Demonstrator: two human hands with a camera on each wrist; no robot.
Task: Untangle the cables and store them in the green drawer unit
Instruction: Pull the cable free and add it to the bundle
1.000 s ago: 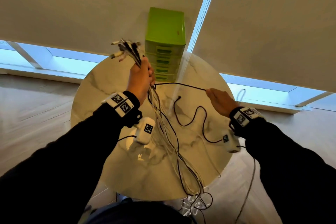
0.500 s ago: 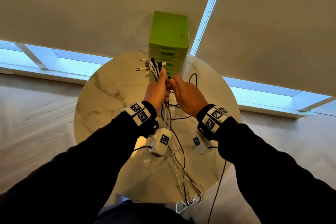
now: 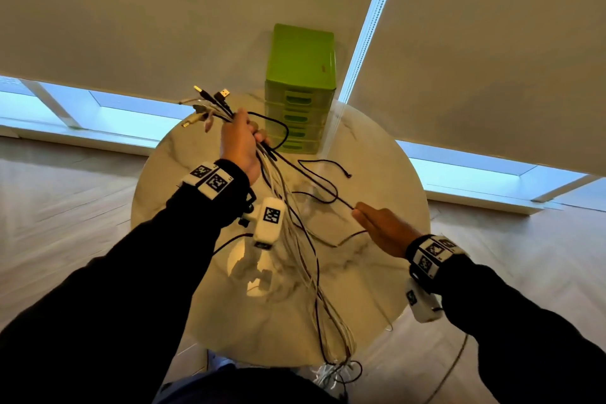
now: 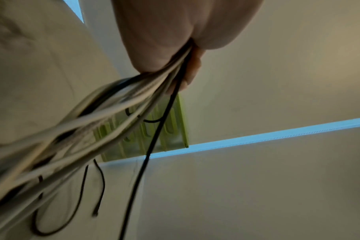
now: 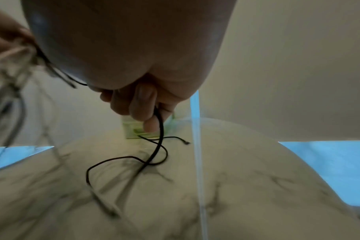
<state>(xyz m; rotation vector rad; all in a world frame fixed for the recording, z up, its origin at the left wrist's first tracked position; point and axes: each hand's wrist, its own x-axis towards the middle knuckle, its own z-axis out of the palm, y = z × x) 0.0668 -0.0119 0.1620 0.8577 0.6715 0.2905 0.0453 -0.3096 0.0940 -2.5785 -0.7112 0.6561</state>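
My left hand (image 3: 241, 141) is raised over the round marble table (image 3: 183, 174) and grips a bundle of white and black cables (image 3: 295, 239) near their plug ends (image 3: 210, 102); the strands hang down past the table's near edge. In the left wrist view the bundle (image 4: 121, 104) leaves the curled fingers. My right hand (image 3: 377, 223) pinches one thin black cable (image 3: 311, 180) and holds it taut, to the right of the bundle. That cable (image 5: 159, 129) runs from the fingers down onto the table, where its free end (image 3: 348, 175) lies. The green drawer unit (image 3: 300, 88) stands at the table's far edge, drawers closed.
Roller blinds hang behind the table, with a bright gap (image 3: 370, 20) between them and low windows (image 3: 475, 174) beneath. Wooden floor (image 3: 65, 200) surrounds the table. A cable tangle (image 3: 334, 374) dangles below the near table edge.
The hands were together at the bundle half a second ago. Now the right hand has pulled back to the right and toward me, drawing out the black cable; the left hand moved up and left.
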